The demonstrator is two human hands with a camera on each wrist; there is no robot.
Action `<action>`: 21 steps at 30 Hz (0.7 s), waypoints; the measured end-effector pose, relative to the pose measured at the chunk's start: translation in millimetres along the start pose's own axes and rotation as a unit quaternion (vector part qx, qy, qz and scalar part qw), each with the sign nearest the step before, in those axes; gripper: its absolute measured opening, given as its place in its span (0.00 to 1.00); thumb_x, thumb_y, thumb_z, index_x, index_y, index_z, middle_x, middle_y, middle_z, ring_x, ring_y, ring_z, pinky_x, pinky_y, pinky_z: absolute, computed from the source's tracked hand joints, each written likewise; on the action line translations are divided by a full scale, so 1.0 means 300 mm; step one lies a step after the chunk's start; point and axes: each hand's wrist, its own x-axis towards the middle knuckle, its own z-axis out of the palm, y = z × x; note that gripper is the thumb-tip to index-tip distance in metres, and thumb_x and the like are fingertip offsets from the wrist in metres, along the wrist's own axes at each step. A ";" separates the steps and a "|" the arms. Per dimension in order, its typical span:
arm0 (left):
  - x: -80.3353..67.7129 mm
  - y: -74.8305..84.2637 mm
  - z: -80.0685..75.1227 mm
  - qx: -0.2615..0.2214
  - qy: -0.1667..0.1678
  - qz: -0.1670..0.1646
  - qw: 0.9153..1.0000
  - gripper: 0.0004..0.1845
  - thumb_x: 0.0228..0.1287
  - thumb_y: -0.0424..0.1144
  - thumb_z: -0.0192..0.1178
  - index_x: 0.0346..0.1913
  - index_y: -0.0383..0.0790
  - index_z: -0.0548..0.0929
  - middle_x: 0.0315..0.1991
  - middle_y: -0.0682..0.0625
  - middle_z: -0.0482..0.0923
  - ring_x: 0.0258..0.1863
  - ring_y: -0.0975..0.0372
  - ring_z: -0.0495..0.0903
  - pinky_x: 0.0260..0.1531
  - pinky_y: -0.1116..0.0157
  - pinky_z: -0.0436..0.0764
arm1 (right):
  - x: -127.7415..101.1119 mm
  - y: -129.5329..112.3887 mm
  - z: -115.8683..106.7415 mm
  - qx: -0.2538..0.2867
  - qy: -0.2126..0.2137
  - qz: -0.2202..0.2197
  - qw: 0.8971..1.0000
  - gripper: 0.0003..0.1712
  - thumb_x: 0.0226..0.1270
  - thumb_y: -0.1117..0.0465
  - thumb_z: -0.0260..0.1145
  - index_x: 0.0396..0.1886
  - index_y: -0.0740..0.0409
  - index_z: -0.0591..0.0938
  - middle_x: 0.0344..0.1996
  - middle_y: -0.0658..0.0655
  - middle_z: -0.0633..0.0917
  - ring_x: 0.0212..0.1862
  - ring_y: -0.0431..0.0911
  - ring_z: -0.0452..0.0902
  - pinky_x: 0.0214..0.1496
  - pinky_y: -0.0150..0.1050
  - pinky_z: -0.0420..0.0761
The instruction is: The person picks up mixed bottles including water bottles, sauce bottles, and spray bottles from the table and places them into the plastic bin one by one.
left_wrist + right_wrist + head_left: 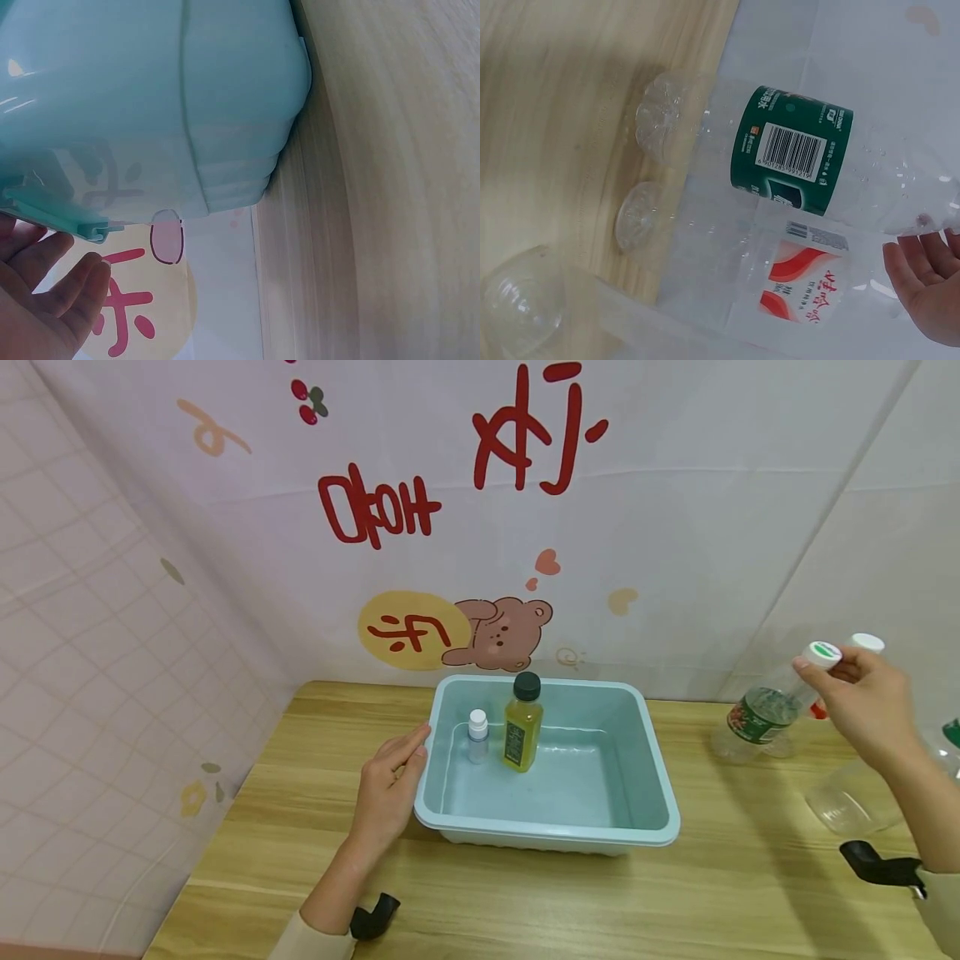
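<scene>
My right hand (862, 706) pinches the white cap of a clear plastic bottle with a green label (763, 714) between thumb and fingers. The bottle stands close over the table, and its barcode shows in the right wrist view. At the left rim of a light blue plastic basin (551, 835), my left hand (386, 785) rests with its fingers nearly straight. Its fingertips (94, 266) are right at the rim from outside. Inside the basin stand a small white-capped bottle (477, 739) and a dark-capped bottle of yellow-green liquid (522, 727).
Behind the held bottle stands another clear bottle with a red and white label (802, 281). A larger clear container (851, 797) is nearer on the right, beneath my forearm. A printed cloth (712, 552) hangs behind the wooden table (300, 810).
</scene>
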 end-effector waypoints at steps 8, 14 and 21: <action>-0.006 0.001 0.007 0.004 0.006 0.001 1.000 0.19 0.78 0.35 0.59 0.67 0.41 0.83 0.66 0.49 0.81 0.66 0.55 0.77 0.65 0.46 0.75 | -0.019 -0.040 -0.018 -0.013 0.007 -0.012 1.000 0.46 0.79 0.42 0.61 0.78 0.74 0.62 0.45 0.37 0.73 0.37 0.31 0.71 0.28 0.27 0.75; -0.014 -0.001 0.014 0.009 0.010 0.004 1.000 0.19 0.78 0.35 0.59 0.67 0.41 0.84 0.66 0.49 0.81 0.66 0.54 0.77 0.65 0.46 0.75 | -0.034 -0.077 -0.032 -0.017 0.031 -0.035 0.999 0.42 0.79 0.43 0.62 0.75 0.72 0.66 0.44 0.33 0.72 0.40 0.24 0.68 0.31 0.21 0.72; -0.023 -0.001 0.022 0.012 0.015 0.007 1.000 0.18 0.78 0.35 0.59 0.67 0.41 0.84 0.66 0.50 0.81 0.66 0.55 0.77 0.65 0.46 0.76 | -0.047 -0.117 -0.049 0.021 0.050 -0.059 0.997 0.22 0.77 0.48 0.66 0.64 0.47 0.76 0.40 0.24 0.73 0.40 0.15 0.71 0.35 0.14 0.72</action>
